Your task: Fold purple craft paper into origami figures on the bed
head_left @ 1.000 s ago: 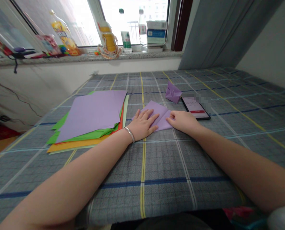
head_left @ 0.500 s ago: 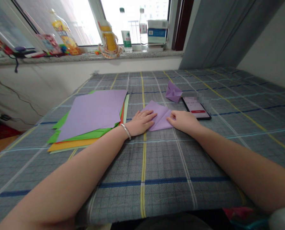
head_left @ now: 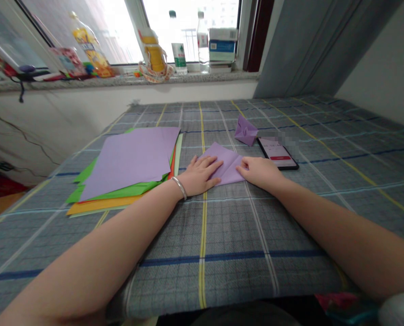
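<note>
A folded sheet of purple paper (head_left: 226, 166) lies on the checked cloth, with crease lines running across it. My left hand (head_left: 199, 174), a silver bangle at its wrist, rests flat on the paper's left part with the fingers spread. At the right corner my right hand (head_left: 259, 172) is closed, thumb and curled forefinger pinching the paper's edge. Just beyond stands a small folded purple paper shape (head_left: 245, 130). Beside it, to the right, is a phone (head_left: 279, 156) with a lit screen, partly blurred.
On the left lies a stack of coloured paper (head_left: 134, 158), purple on top, with green, orange and red beneath. Bottles, a yellow cup (head_left: 156, 54) and boxes (head_left: 222, 45) line the windowsill (head_left: 195, 78) at the back. A grey curtain (head_left: 300, 50) hangs at the right.
My left thumb has spread out toward me, away from the other fingers. My right hand and the paper look the same.
</note>
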Available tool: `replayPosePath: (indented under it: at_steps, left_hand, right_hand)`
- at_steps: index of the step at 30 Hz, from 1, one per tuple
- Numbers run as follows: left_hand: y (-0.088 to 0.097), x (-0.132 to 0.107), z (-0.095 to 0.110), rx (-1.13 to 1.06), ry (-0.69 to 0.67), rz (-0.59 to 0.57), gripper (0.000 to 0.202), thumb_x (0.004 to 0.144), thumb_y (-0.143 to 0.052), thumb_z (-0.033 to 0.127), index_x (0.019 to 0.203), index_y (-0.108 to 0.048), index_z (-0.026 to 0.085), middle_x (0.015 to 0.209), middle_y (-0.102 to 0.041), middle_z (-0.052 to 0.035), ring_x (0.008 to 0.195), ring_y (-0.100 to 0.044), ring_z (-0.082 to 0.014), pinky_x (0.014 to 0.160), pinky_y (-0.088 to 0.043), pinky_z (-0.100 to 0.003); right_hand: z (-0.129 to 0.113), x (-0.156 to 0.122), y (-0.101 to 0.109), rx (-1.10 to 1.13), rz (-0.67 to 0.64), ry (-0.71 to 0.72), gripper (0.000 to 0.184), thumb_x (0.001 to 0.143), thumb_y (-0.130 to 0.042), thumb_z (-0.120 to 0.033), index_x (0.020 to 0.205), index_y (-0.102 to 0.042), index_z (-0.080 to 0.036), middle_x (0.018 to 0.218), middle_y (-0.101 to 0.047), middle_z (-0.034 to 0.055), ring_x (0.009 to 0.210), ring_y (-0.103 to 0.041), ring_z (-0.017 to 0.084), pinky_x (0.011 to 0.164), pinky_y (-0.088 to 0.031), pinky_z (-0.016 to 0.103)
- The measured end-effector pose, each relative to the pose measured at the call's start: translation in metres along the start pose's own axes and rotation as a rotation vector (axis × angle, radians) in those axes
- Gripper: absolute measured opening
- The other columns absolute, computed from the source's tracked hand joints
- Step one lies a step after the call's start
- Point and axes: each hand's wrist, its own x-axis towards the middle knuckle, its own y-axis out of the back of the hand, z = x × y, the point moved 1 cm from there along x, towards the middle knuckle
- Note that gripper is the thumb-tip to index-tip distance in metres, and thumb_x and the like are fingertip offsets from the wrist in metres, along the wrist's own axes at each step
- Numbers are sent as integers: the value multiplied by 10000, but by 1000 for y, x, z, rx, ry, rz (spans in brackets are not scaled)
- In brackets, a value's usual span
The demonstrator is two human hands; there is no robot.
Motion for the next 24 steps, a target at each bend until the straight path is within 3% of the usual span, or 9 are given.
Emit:
replayPosePath:
  at_steps: [5, 10, 13, 17, 24]
  left_hand:
    - [0, -2, 8, 73, 12, 78, 491, 969, -342, 353, 1443, -355, 225, 1506, -363, -111, 1395, -305, -279, 1141, -114, -603]
    - [5, -1, 14, 48, -43, 165, 453, 990, -318, 406, 1417, -406, 283, 1452, -450, -61, 1348, -376, -266, 1144, -86, -610]
    - [5, 1, 15, 61, -105, 130, 427, 991, -321, 370, 1401, -432, 319, 1474, -431, -23, 1364, -351, -256, 1150, -96, -589]
    - [2, 3, 14, 42, -78, 61, 440, 995, -288, 377, 1413, -418, 331, 1516, -368, -13, 1380, -327, -267, 1131, -183, -578]
    - [-1, 5, 14, 100, -81, 50, 455, 993, -309, 422, 1433, -380, 330, 1523, -356, -22, 1379, -322, -272, 1096, -249, -573]
  right_hand:
    - [0, 1, 0, -8, 1, -5, 337, 885, -433, -465, 858, -646, -206, 896, -725, 89, 813, -654, 246, 600, -361, 306]
    - [-1, 0, 0, -8, -6, 4, 337, 886, -423, -460, 850, -643, -208, 877, -726, 84, 799, -656, 245, 582, -349, 303]
    - [-2, 0, 1, -7, -9, -5, 337, 887, -423, -460, 856, -645, -209, 881, -727, 84, 795, -656, 240, 581, -352, 297]
    - [-2, 1, 0, -16, -8, -7, 333, 886, -424, -452, 862, -648, -206, 895, -729, 89, 800, -654, 237, 585, -355, 299]
    - [1, 0, -2, 63, 45, -2, 268, 868, -491, -422, 934, -643, -210, 866, -702, 69, 793, -638, 232, 610, -379, 298]
